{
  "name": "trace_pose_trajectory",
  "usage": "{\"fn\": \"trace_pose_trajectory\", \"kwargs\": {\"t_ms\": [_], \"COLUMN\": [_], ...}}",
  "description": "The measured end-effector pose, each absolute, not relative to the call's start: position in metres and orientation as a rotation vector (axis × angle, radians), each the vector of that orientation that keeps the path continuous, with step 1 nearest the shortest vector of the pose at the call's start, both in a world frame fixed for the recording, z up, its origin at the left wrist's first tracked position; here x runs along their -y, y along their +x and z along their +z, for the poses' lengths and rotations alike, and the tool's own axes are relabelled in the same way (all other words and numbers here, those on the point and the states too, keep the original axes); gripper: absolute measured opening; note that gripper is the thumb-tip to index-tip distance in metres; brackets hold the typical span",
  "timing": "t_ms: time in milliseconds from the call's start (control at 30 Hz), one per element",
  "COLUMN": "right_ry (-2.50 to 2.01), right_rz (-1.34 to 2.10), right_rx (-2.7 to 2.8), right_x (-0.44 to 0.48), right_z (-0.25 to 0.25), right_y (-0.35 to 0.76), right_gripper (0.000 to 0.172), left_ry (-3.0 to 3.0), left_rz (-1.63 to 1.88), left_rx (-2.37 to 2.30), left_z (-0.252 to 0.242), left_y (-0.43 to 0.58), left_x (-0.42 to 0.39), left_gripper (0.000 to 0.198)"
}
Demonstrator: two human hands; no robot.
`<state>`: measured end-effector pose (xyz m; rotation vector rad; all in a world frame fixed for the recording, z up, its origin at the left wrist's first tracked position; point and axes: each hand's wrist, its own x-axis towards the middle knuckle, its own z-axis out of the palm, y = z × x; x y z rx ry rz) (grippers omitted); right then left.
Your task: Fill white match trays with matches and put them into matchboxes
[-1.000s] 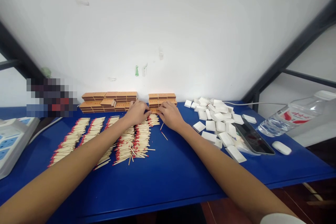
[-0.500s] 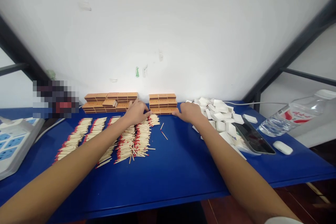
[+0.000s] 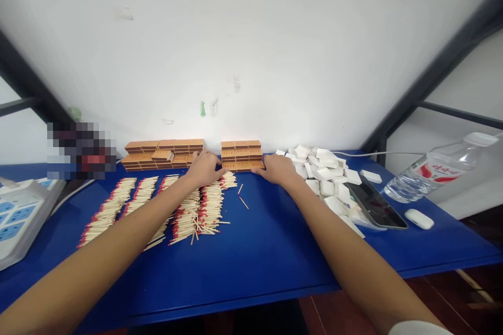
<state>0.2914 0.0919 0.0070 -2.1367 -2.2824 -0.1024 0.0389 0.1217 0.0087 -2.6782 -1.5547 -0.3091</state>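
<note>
A small stack of orange-brown matchboxes (image 3: 241, 153) stands against the wall, between my two hands. My left hand (image 3: 204, 166) is at its left end, fingers bent and thumb stretched towards the lowest row. At the right end, my right hand (image 3: 278, 168) has its thumb against the front of the bottom row and its fingers beside the end. Both hands have thumb and fingers apart, grasping nothing. A longer matchbox stack (image 3: 165, 153) lies left of my left hand, its right end partly hidden by the fingers. Red-tipped matches (image 3: 210, 209) lie in several rows below, partly covered by my left forearm.
White box pieces (image 3: 324, 172) are heaped to the right, beside a dark phone (image 3: 375, 204), a white case (image 3: 419, 219) and a tilted water bottle (image 3: 440, 170). A power strip (image 3: 19, 214) lies at the left edge. Two loose matches (image 3: 243, 202) rest on the blue table (image 3: 255, 256).
My right hand has moved left, closing up to the right end of the small matchbox stack. My left hand stays at the other end. The view has shifted slightly.
</note>
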Motion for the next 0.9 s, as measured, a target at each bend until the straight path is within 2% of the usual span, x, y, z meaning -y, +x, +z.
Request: {"fn": "trace_pose_trajectory", "kwargs": {"t_ms": [333, 900], "right_ry": [-2.104, -2.063], "right_rz": [-0.052, 0.003], "right_rx": [2.292, 2.293], "right_x": [-0.097, -0.099], "right_z": [-0.001, 0.0], "right_y": [0.293, 0.296], "right_gripper": [0.07, 0.067], "left_ry": [-2.654, -2.655], "left_rz": [-0.295, -0.281], "left_rx": [1.546, 1.581], "left_z": [0.006, 0.008], "left_y": [0.045, 0.043], "left_x": [-0.124, -0.124], "left_gripper": [0.047, 0.05]}}
